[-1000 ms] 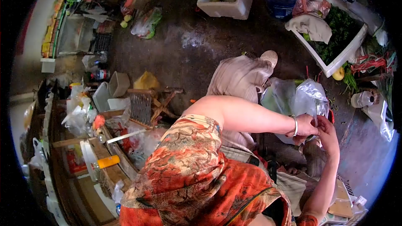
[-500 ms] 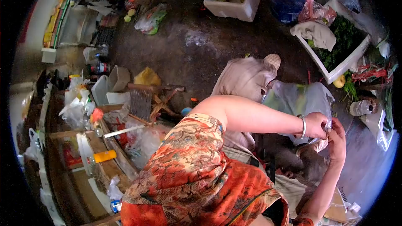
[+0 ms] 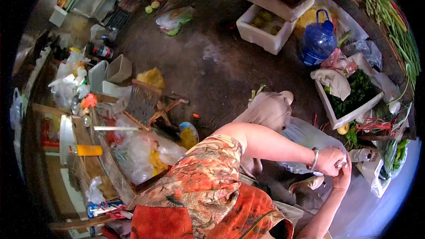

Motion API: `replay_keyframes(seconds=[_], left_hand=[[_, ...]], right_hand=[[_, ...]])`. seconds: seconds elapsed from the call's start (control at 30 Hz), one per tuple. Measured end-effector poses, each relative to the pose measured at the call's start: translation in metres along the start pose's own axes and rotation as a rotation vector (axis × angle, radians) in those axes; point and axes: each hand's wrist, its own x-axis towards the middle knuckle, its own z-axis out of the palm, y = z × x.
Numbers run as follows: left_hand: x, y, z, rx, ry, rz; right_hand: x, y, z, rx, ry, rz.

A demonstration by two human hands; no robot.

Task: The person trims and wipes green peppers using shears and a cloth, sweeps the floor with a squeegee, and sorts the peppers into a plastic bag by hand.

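Observation:
A translucent plastic bag (image 3: 305,135), with something pale green faintly visible inside, hangs from my hands beside my beige trouser leg (image 3: 265,108). My left hand (image 3: 333,160), with a silver bangle on its wrist, is closed on the gathered top of the bag. Meeting it from below, my right hand (image 3: 343,177) has its fingers pinched at the same bunched plastic. The fingers overlap, so the exact grip of each is partly hidden.
A white foam box (image 3: 330,110) of leafy greens stands beyond my hands, near a blue water jug (image 3: 318,42). Farther off is another foam box (image 3: 265,40). A small folding stool (image 3: 144,99) and cluttered wooden shelving (image 3: 82,168) lie left.
The view has shifted, bringing long green stalks into sight at upper right. My hands have drawn closer together at the bag's top, and the left fingers are more curled.

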Motion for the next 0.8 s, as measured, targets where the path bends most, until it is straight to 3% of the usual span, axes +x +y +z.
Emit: replay_keyframes(seconds=[0.1, 0.2, 0.3, 0.53, 0.63, 0.7, 0.8], left_hand=[[-0.001, 0.013, -0.012, -0.033, 0.015, 0.083], [-0.004, 0.028, -0.022, -0.059, 0.008, 0.126], [-0.006, 0.033, -0.024, -0.175, -0.009, 0.287], [-0.005, 0.023, -0.021, -0.142, -0.047, 0.329], [-0.002, 0.020, -0.023, -0.078, -0.064, 0.274], [0.004, 0.013, -0.022, 0.200, -0.246, 0.178], [-0.003, 0.006, -0.027, 0.455, -0.228, 0.100]], right_hand=[[0.006, -0.008, 0.005, -0.016, -0.096, -0.110], [0.008, -0.012, -0.012, -0.036, -0.008, -0.116], [0.006, -0.017, -0.016, -0.039, -0.066, -0.122], [0.013, -0.021, -0.017, -0.071, -0.111, -0.103], [0.017, -0.022, -0.007, -0.105, -0.059, -0.066], [0.021, -0.025, 0.010, -0.142, -0.031, -0.033], [0.032, -0.019, 0.017, -0.288, 0.045, -0.048]])
